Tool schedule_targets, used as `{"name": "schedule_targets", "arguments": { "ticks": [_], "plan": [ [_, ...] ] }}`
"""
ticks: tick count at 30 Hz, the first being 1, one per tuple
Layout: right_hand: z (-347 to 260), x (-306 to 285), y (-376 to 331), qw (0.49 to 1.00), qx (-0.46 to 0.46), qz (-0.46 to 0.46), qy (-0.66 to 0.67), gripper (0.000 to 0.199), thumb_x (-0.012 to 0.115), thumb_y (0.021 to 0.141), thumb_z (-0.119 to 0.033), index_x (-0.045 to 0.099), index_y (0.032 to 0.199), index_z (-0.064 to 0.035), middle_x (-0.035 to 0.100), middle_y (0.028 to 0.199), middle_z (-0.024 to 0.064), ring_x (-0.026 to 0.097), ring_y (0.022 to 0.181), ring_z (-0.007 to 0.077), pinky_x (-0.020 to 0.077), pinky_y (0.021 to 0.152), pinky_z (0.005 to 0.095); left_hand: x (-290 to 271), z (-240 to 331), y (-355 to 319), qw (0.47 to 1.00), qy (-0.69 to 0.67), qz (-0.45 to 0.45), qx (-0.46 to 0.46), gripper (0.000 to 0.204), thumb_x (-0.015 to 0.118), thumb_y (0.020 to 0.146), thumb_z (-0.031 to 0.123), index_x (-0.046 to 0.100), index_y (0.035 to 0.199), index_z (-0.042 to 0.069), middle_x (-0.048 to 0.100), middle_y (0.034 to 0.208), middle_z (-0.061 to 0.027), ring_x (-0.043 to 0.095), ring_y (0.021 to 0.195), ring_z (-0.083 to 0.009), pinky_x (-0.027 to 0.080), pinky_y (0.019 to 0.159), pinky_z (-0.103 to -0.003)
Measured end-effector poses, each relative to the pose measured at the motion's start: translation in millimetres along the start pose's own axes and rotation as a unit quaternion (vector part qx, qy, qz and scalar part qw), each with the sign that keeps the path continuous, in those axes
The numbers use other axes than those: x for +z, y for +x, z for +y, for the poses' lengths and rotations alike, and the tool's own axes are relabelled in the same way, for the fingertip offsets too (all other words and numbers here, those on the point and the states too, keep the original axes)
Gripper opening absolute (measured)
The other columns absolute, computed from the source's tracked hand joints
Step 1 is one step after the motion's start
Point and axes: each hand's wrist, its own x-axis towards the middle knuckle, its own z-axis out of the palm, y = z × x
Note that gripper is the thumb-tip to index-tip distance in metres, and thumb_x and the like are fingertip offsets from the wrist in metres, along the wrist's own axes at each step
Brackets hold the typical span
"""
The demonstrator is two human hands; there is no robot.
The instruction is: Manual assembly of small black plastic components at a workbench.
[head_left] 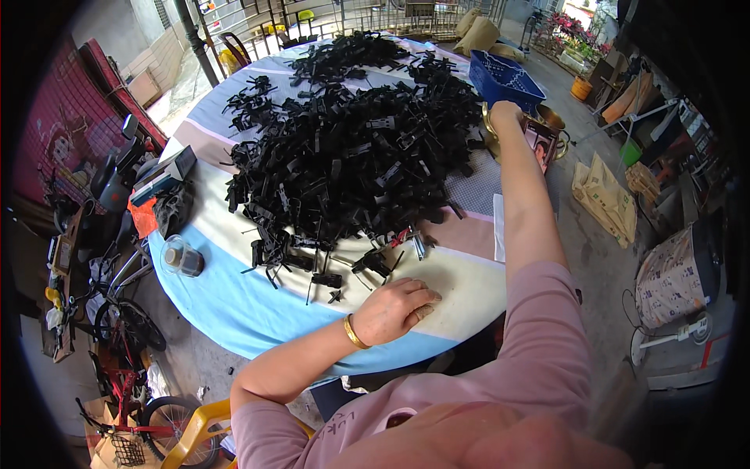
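1. Surface (226, 293): a round top under a cloth of blue, cream, grey and brown bands, reaching across the middle of the view

2. Black parts (351, 156): many small pieces heaped over the middle and far side of the surface; stray ones lie at the near edge of the heap, beside a red piece (400, 238) and a silvery piece (419, 248)

3. Left hand (397, 309): low over the cream band, just nearer the person than the stray parts; a gold bracelet (355, 334) circles the wrist; the grip is narrow, with fingers bent inward, and whether it holds a part cannot be told

4. Right hand (505, 116): arm stretched along the right side of the surface, hand at the brass-coloured pot (551, 117), close to the near end of the blue basket (504, 74); fingertips hidden, so the state of this grip cannot be told

5. White paper (498, 227): on the surface, just left of the right forearm (533, 207)

6. Jar (184, 260): clear, with dark contents, near the left edge of the surface; beyond it, a dark bag (173, 209) and a box (168, 177)

7. Floor, right: folded paper bags (605, 199); lower left: a red bicycle (125, 406) and yellow chair (191, 438)
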Motion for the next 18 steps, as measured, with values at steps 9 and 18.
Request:
{"name": "schedule_targets", "arguments": {
  "ticks": [9,18],
  "plan": [
    [1.9,-14.3,-21.2,0.994,0.041,0.013,0.100,0.029,0.054,0.078,-0.017,0.063,0.100,-0.0007,0.059,0.107,0.0197,0.058,0.100,0.0317,0.0477,0.082,0.0400,-1.1,1.6,1.3,1.000,-0.005,0.003,0.001,0.018,0.060,0.075,0.008,0.059,0.093,0.005,0.057,0.085,-0.0096,0.056,0.079,-0.0285,0.048,0.069,-0.036],
    [1.9,-28.4,4.5,0.966,0.100,0.061,0.230,0.023,0.052,0.076,-0.014,0.065,0.088,-0.0002,0.065,0.086,0.0166,0.065,0.075,0.0269,0.0513,0.066,0.0350,-0.5,-0.9,1.2,1.000,-0.007,0.002,-0.015,0.019,0.062,0.076,0.009,0.061,0.094,0.006,0.058,0.087,-0.0101,0.057,0.078,-0.0279,0.048,0.068,-0.034]
  ]
}}
